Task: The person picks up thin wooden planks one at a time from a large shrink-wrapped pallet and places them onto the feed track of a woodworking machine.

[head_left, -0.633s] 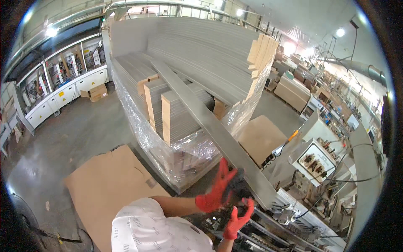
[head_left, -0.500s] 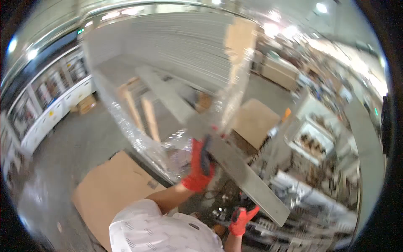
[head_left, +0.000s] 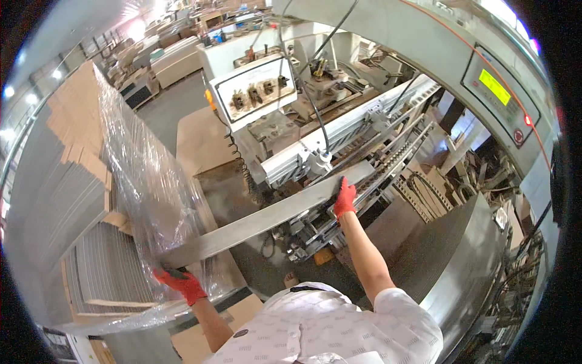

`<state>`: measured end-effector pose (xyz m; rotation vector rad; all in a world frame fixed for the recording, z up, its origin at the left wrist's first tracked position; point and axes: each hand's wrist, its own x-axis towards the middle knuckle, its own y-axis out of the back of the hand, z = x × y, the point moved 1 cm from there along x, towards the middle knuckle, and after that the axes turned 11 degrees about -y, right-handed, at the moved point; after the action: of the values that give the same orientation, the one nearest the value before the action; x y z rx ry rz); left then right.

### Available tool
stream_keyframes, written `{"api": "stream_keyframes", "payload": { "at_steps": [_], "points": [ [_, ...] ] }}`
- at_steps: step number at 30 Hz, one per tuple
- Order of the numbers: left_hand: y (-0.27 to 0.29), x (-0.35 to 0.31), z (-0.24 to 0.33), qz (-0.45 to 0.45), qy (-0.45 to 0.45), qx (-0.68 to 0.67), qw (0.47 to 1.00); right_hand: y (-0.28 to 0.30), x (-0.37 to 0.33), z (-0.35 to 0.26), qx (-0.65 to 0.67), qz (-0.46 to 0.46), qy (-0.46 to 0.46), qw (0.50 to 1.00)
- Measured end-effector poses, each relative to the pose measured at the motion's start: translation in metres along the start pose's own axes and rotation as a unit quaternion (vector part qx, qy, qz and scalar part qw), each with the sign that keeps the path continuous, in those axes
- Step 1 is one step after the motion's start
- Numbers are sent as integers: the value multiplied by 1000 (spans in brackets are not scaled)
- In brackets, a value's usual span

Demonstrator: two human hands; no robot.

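A long, narrow grey board [head_left: 273, 216] spans the space in front of me, slanting up to the right. My left hand [head_left: 183, 285], in a red glove with dark fingers, is closed on its left end beside the plastic-wrapped stack. Near the other end, my right hand [head_left: 345, 200], also red-gloved, grips the board's near edge, with its thumb on top. That right end lies over the rails of a machine [head_left: 291, 159]; I cannot tell whether it rests on them. The fingers under the board are hidden.
At the left stands a tall stack of grey panels [head_left: 30, 206] with cardboard and clear plastic wrap [head_left: 160, 200]. A control panel [head_left: 500, 91] with a lit screen is on the machine's beam at upper right. A smooth metal sheet [head_left: 461, 267] slopes at right; cables hang above the rails.
My view has swung right, from the panel stack to the machine. The board has come round with me. My right hand, apart from the board before, now grips it near its right end.
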<state>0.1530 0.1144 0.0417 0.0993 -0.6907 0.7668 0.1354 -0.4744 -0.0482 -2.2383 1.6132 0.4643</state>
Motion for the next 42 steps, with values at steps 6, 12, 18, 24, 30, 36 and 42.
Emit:
{"api": "stream_keyframes", "payload": {
  "at_steps": [6, 12, 18, 24, 30, 36, 42],
  "points": [
    [7, -55, -98, -43, 249, -120, 960, -44, 46, 8, -48, 55, 113, 991],
    [-4, -92, -133, -45, 368, -205, 906, -60, 64, 19, -280, 26, 197, 939],
    [-11, -92, -164, -153, 240, -68, 956, -57, 94, 23, -326, 11, 246, 913],
    [-25, -96, -162, -115, 323, -109, 933, -41, 104, 18, -317, -65, 207, 923],
    [-22, -94, -149, -161, 227, -23, 960, -32, 88, 14, -325, -40, 318, 890],
    [-26, -94, -142, -169, 224, -11, 960, -33, 120, 27, -328, -76, 288, 897],
    [-21, -84, -120, -210, 233, 39, 949, -27, 89, 10, -299, -171, 238, 908]
  ]
}}
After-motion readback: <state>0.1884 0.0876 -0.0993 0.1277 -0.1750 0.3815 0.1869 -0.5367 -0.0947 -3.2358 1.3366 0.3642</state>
